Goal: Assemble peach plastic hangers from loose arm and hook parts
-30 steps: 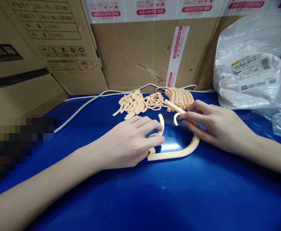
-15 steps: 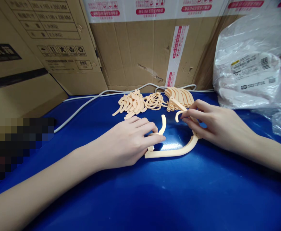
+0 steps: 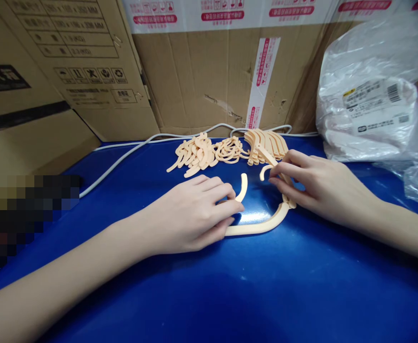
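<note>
A cream plastic folding clothes hanger (image 3: 262,227) is between my two hands, low over the blue table, its long curved arm bowing toward me. My left hand (image 3: 198,214) is closed around the hanger's left end, and its fingers hide that end. A short curved cream piece (image 3: 243,186) sticks up past the left fingertips. With thumb and fingers, my right hand (image 3: 310,183) pinches the hanger near its joint (image 3: 289,204). A small cream hook (image 3: 264,172) and a straight strip (image 3: 266,156) protrude from the right fingertips. What lies under the right fingers is partly hidden.
Beyond my hands lie a heap of flat cream pieces (image 3: 198,152), a heap of cream hooks (image 3: 229,150) and a row of curved arms (image 3: 271,143). A white cable (image 3: 123,169) runs behind them. Cardboard boxes (image 3: 194,81) and a plastic bag (image 3: 369,114) stand at the back.
My left hand has shifted slightly toward me and its thumb side now covers the hanger's left end, which showed before. My right hand has barely moved and keeps its pinch.
</note>
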Action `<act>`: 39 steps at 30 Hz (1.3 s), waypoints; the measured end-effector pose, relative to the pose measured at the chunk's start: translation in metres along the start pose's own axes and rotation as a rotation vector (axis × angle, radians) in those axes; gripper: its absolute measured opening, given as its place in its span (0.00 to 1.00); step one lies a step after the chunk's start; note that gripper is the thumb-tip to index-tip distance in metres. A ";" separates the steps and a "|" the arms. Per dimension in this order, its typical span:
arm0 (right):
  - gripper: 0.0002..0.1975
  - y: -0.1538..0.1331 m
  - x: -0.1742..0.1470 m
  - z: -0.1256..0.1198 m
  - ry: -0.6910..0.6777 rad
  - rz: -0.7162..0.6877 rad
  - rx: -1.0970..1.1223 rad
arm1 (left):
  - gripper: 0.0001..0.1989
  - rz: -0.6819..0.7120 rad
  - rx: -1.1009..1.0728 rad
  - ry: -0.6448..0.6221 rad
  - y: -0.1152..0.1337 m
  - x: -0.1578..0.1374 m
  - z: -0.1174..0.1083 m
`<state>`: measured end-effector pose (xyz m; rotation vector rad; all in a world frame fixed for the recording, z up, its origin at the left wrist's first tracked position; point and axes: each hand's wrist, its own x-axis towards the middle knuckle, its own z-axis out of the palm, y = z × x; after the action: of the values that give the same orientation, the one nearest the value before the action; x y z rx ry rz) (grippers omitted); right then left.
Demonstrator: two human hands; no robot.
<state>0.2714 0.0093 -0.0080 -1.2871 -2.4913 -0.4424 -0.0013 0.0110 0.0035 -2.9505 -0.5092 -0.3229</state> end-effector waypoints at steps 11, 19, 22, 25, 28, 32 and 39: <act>0.15 0.000 0.000 0.003 -0.031 -0.017 -0.017 | 0.11 0.025 -0.048 0.037 0.006 0.001 -0.001; 0.14 -0.001 0.001 0.005 -0.065 -0.050 0.011 | 0.10 0.042 -0.059 0.037 0.010 0.003 0.003; 0.14 -0.002 0.002 0.004 -0.077 -0.068 0.010 | 0.10 0.045 -0.037 0.038 0.011 0.003 0.004; 0.14 -0.002 0.002 0.004 -0.080 -0.091 0.027 | 0.11 0.045 -0.023 0.043 0.011 0.004 0.004; 0.13 -0.001 0.002 0.005 -0.078 -0.111 0.042 | 0.11 0.041 -0.016 0.037 0.011 0.003 0.003; 0.13 -0.001 0.002 0.004 -0.079 -0.135 0.052 | 0.13 0.014 0.004 0.030 0.007 0.002 0.004; 0.14 -0.005 0.001 0.001 -0.095 -0.261 0.127 | 0.14 -0.135 0.115 0.066 -0.004 0.000 0.010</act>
<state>0.2665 0.0080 -0.0088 -0.9612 -2.7310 -0.2801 -0.0005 0.0166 -0.0053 -2.7912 -0.6949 -0.3902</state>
